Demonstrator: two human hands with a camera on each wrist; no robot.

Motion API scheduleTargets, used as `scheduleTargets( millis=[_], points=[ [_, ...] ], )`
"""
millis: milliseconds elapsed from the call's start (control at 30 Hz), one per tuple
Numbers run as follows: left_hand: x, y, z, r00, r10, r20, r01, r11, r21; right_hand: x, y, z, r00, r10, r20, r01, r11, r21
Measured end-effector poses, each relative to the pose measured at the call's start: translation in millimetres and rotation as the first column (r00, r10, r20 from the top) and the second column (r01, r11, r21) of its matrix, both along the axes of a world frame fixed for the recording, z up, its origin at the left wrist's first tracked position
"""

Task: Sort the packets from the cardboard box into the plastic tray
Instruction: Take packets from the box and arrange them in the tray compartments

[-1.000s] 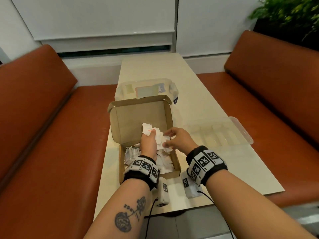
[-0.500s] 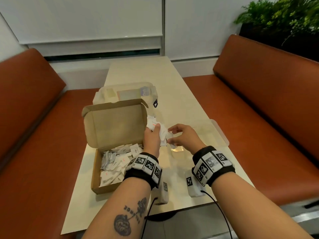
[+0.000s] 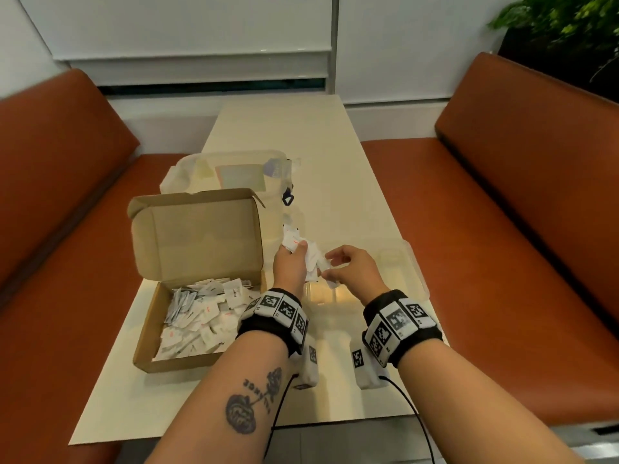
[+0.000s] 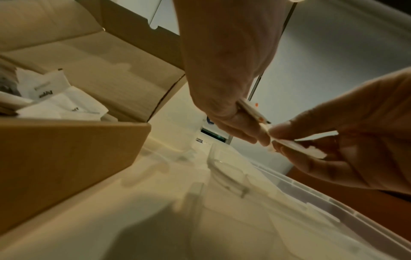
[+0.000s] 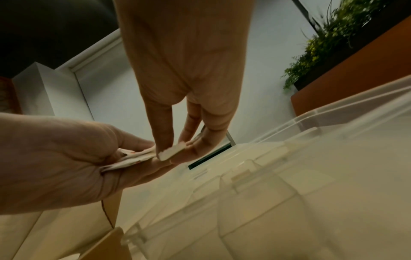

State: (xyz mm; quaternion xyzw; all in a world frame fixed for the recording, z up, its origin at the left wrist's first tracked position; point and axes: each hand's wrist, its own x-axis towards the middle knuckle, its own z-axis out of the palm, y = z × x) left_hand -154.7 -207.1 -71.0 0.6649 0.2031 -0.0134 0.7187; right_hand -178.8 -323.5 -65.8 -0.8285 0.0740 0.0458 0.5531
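The open cardboard box [image 3: 174, 349] stands on the left of the table, with several white packets [image 3: 204, 316] loose inside. To its right lies the clear plastic tray [image 3: 413, 272], divided into compartments. Above the tray's left part my left hand [image 3: 296, 254] grips a bunch of white packets [image 3: 294, 241]. My right hand [image 3: 330, 267] pinches one packet [image 3: 331, 282] at the edge of that bunch. In the right wrist view the thumb and fingers [image 5: 164, 140] close on the packet [image 5: 171, 153], which touches the bunch [image 5: 131, 159]. The left wrist view shows the same pinch on the packet [image 4: 300, 147].
A second clear lidded container [image 3: 234, 172] sits behind the box's raised lid [image 3: 197, 236]. Orange bench seats [image 3: 502, 262] flank the narrow table [image 3: 301, 128] on both sides. A plant [image 3: 569, 25] stands at the back right.
Both hands have moved right, out of the box, to above the tray, the left carrying the bunch. The right hand now pinches one packet at the bunch's edge.
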Motion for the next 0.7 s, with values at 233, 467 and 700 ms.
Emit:
scheduleTargets(
  millis=[233, 467, 700],
  points=[
    [13, 11, -8, 0.999, 0.039, 0.0, -0.039, 0.999, -0.034, 10, -3, -11, 0.998, -0.036, -0.054, 0.034, 0.999, -0.032],
    [16, 15, -15, 0.999, -0.028, -0.03, 0.025, 0.994, -0.105, 11, 4, -10, 0.978, -0.197, -0.062, 0.201, 0.978, 0.062],
    [18, 19, -19, 0.981, -0.18, -0.07, 0.174, 0.981, -0.084, 13, 19, -12, 0.991, -0.069, 0.112, 0.087, 0.983, -0.16]
  ],
)
